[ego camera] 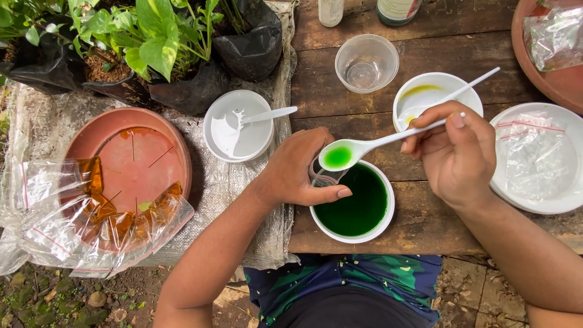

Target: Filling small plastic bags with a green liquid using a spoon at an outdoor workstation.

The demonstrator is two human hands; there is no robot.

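Note:
A white bowl (385, 226) filled with green liquid sits at the near edge of a wooden table (461, 48). My left hand (297, 170) rests against the bowl's left rim and pinches a small clear plastic bag (322, 177) at its mouth. My right hand (458, 152) grips a white plastic spoon (364, 147) by its handle; the spoon's bowl carries green liquid and hovers just over the bag's opening and the bowl's far rim.
Behind stand a white bowl (425, 91) with yellow-green residue and a spoon, an empty clear cup (367, 62), and a white lid (238, 126) with white paint and a spoon. A terracotta dish (130, 164) holds bags of orange liquid. Potted plants (146, 42) sit far left; a white plate (537, 158) with plastic bags sits right.

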